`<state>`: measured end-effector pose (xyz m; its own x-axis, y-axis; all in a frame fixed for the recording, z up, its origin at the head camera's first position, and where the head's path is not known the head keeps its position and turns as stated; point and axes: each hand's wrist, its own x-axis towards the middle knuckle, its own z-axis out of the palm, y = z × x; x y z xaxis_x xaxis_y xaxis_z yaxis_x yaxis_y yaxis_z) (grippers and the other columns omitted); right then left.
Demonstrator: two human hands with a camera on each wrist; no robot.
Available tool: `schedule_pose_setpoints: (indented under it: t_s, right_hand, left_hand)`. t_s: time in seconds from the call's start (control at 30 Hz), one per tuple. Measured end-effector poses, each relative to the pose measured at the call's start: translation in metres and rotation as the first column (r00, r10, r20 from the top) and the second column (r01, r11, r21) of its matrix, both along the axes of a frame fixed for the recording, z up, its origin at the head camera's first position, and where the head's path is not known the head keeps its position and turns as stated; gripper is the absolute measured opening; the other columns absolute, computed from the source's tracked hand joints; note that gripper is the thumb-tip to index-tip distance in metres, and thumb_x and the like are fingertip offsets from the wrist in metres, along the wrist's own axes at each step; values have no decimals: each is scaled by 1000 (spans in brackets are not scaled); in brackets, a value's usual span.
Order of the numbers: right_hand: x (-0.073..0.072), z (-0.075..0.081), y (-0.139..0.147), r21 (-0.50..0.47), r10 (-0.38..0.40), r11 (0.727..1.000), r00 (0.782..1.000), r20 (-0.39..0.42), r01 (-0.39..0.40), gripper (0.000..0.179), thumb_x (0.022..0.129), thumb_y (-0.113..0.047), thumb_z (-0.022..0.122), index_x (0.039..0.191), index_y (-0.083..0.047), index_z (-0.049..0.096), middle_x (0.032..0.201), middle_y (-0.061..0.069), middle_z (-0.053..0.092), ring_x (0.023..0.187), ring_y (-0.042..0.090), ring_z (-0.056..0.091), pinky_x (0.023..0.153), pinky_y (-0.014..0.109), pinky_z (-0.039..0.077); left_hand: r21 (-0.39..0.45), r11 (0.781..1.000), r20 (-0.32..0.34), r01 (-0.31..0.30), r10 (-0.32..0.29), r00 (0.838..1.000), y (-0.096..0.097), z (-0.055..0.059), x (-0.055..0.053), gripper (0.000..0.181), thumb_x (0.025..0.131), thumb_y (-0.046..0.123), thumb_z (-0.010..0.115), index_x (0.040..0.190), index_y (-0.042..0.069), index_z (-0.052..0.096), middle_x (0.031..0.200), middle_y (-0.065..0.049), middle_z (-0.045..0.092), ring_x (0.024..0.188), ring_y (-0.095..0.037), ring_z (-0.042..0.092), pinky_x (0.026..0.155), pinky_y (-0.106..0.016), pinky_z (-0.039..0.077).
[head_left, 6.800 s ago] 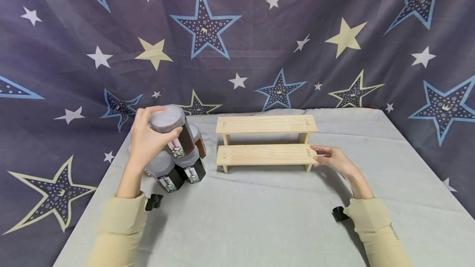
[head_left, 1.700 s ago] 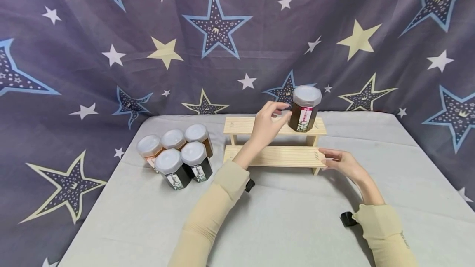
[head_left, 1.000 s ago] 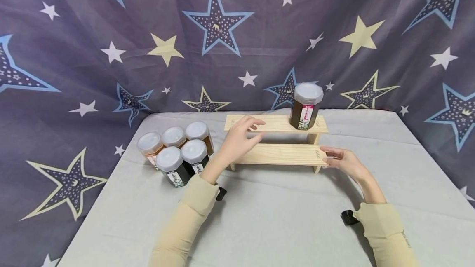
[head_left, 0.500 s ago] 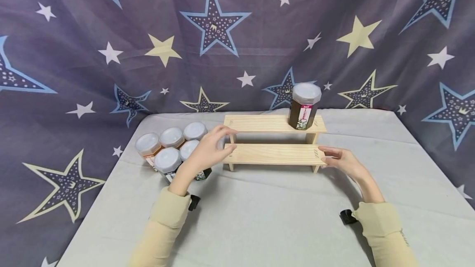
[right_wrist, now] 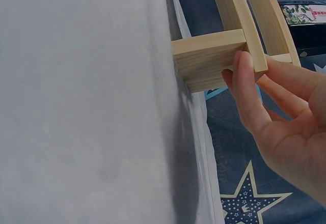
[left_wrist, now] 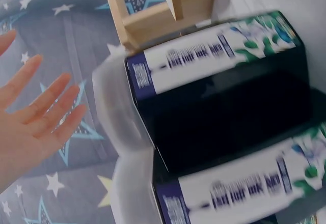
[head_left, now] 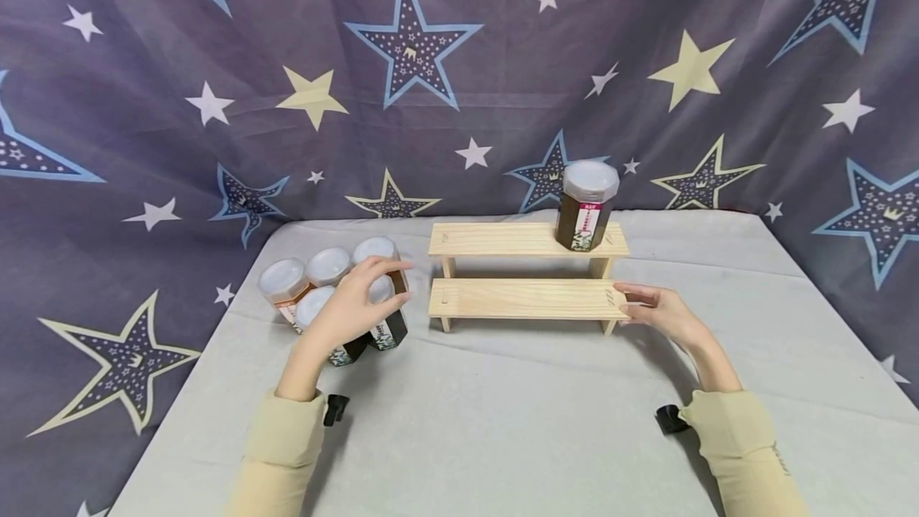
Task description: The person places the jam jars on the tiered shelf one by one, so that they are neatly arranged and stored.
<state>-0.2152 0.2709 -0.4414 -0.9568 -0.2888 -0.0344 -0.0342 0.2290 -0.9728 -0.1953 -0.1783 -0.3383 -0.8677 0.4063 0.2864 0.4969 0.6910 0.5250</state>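
Note:
My left hand [head_left: 355,305], fingers spread and holding nothing, hovers over a cluster of jars at the left. In the left wrist view the fingers [left_wrist: 46,107] are beside the lid of a dark jar [left_wrist: 219,102] with a white and purple label. An orange-brown jar [head_left: 283,282] stands at the cluster's left end. My right hand [head_left: 664,316] pinches the right end of the lower step of a two-step wooden shelf [head_left: 527,299], thumb and fingers on its edge in the right wrist view. One dark jar with a red label [head_left: 586,206] stands on the right of the upper step.
A pale grey cloth covers the table [head_left: 502,421]. Behind it hangs a dark curtain [head_left: 488,62] with star prints. The shelf stands to the right of the jars, with a gap of cloth between.
A jar was carried by my left hand from the cluster to the upper step and let go. That hand has since moved back left over the jars. My right hand stays at the shelf.

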Motion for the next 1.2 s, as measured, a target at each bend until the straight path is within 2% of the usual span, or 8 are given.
schedule_pose_setpoints:
  t_s: [0.1, 0.2, 0.3, 0.47, 0.53, 0.83, 1.03, 1.2]
  right_hand:
    - [0, -2, 1, -6, 2, 1000, 1000, -22, -2, 51, 85, -5, 54, 126, 17, 33, 121, 34, 43, 81, 7, 61, 74, 29, 50]
    - [0, -3, 2, -54, 28, 998, 998, -64, -31, 49, 84, -6, 56, 124, 15, 38, 114, 22, 55, 80, 10, 62, 71, 27, 50]
    - [1, -4, 3, -70, 46, 996, 995, -86, -52, 48, 84, -7, 56, 124, 15, 39, 110, 15, 58, 79, 10, 63, 69, 25, 50]
    - [1, -2, 0, -22, 2, 1000, 999, -36, -3, 50, 85, -5, 55, 125, 17, 35, 119, 35, 44, 79, 8, 62, 72, 27, 50]
    - [1, 0, -1, -12, -5, 1000, 1000, -15, 4, 50, 85, -3, 53, 126, 17, 33, 121, 38, 40, 80, 7, 61, 73, 29, 50]
    - [2, 4, -2, -21, -3, 1000, 1000, 10, 3, 50, 85, -1, 52, 127, 16, 32, 123, 38, 38, 80, 5, 61, 74, 30, 50]
    - [2, 3, -1, -24, -5, 1000, 1000, 2, 5, 50, 85, 0, 52, 127, 17, 31, 122, 38, 38, 79, 6, 61, 74, 30, 50]
    - [3, 4, -2, -24, 1, 1000, 1000, 4, -1, 50, 86, -2, 53, 128, 16, 31, 122, 37, 39, 81, 6, 61, 75, 30, 49]
  left_hand:
    - [9, 1000, 18, -22, 22, 1000, -8, 0, 4, 40, 82, 29, 61, 119, 14, 53, 118, -6, 49, 112, -24, 44, 92, -45, 34]
    - [2, 999, 25, -39, 39, 999, -15, -1, 8, 41, 82, 27, 62, 119, 12, 53, 118, -8, 49, 112, -25, 43, 92, -46, 34]
    - [2, 998, 17, -56, 56, 998, -20, -3, 12, 42, 81, 25, 63, 118, 9, 53, 119, -9, 48, 113, -27, 43, 93, -46, 33]
    - [-1, 997, -28, -77, 77, 997, -29, -7, 15, 43, 79, 25, 65, 117, 8, 54, 117, -8, 51, 111, -26, 44, 93, -43, 34]
    - [-6, 996, -45, -84, 83, 996, -33, -9, 16, 43, 79, 24, 65, 117, 7, 54, 116, -10, 51, 110, -27, 45, 92, -43, 34]
    - [25, 989, -48, -148, 149, 988, -50, -16, 22, 43, 78, 19, 66, 116, 3, 53, 120, -19, 45, 113, -35, 40, 93, -52, 29]
    - [51, 987, -64, -154, 158, 985, -59, -22, 27, 45, 76, 15, 67, 117, 4, 52, 122, -20, 41, 114, -36, 38, 89, -58, 27]
    - [47, 982, -63, -185, 188, 980, -66, -28, 30, 46, 74, 15, 68, 116, 3, 52, 125, -23, 36, 115, -41, 34, 90, -60, 25]
